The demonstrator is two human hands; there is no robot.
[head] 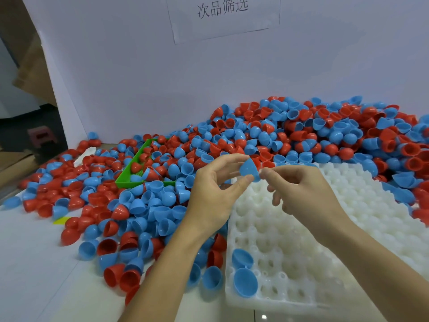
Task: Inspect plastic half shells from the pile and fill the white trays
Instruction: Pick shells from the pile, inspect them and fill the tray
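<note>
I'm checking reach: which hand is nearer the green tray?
Left. The left hand is just right of the green tray; the right hand is farther right, over the white tray.

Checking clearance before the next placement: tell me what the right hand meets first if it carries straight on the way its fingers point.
The right hand points left, so it likely meets the blue half shell it already pinches, then the left hand fingertips. Depth is hard to judge.

Probably factory sorting bench: huge shell pile (278,140), white tray (325,240), posted wall sign (222,10).
</note>
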